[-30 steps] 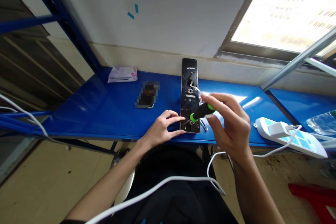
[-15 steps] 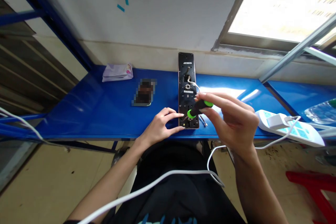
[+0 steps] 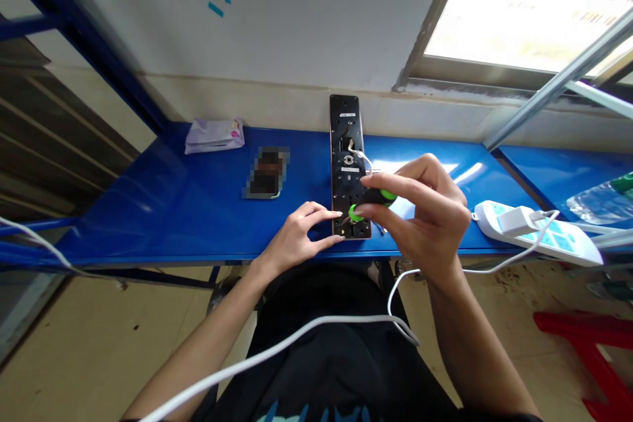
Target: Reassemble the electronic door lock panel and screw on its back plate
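A long black door lock panel (image 3: 347, 188) lies with its inner side up, its near end by the table's front edge. My left hand (image 3: 299, 234) steadies that end from the left, thumb and forefinger apart on the panel. In my right hand (image 3: 425, 217) is a black and green screwdriver (image 3: 370, 200), pinched between thumb and fingers and leaning over the panel's near end. Its tip is hard to make out. A white wire (image 3: 363, 157) comes out of the panel's middle. The loose wire ends at its right are mostly behind my right hand.
On the blue table (image 3: 208, 217), a phone (image 3: 267, 173) and a tissue pack (image 3: 215, 135) lie to the left. A power strip (image 3: 548, 244) with a white charger (image 3: 517, 219) stands at the right. A white cable (image 3: 297, 333) crosses my lap. A plastic bottle (image 3: 601, 201) lies far right.
The right hand has turned slightly, its knuckles higher, and the screwdriver leans lower. My left hand stays on the panel. The whole view has shifted a little.
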A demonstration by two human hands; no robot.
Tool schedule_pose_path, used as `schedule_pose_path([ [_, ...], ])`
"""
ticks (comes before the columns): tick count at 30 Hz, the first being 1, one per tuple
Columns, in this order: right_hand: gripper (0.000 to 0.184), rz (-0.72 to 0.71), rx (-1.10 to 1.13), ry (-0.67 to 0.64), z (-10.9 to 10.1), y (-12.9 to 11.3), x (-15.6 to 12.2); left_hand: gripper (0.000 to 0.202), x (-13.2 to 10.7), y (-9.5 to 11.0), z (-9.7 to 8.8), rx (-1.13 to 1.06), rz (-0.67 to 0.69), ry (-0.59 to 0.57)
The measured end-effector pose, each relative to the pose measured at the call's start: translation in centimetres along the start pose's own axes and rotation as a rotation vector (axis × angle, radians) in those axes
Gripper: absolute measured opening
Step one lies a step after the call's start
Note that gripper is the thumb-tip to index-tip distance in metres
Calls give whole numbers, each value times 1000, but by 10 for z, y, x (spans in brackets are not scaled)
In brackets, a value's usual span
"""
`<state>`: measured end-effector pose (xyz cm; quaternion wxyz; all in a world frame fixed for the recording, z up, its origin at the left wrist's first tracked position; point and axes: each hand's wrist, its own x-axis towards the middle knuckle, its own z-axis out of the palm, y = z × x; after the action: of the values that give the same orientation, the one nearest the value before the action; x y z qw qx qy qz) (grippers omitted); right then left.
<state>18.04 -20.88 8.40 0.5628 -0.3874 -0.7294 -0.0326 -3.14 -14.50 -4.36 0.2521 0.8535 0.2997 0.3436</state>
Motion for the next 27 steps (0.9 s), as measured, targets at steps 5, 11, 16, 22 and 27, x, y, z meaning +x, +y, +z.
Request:
schedule_pose_path([
  [5,43,76,112,-170,-2,1,1,38,1,0,0,-11,-9,-16],
  [11,36,-17,59,-24,0,6,0,38,1,1,0,-14,-11,-2],
  [16,43,32,138,-204,0,3,0,37,1,0,0,-19,-9,-6],
  [22,28,-24,59,-46,4,1,3,37,1,0,0,-4,2,7],
  [27,45,44,152,-207,4,2,2,37,1,1,0,-23,-8,-12],
])
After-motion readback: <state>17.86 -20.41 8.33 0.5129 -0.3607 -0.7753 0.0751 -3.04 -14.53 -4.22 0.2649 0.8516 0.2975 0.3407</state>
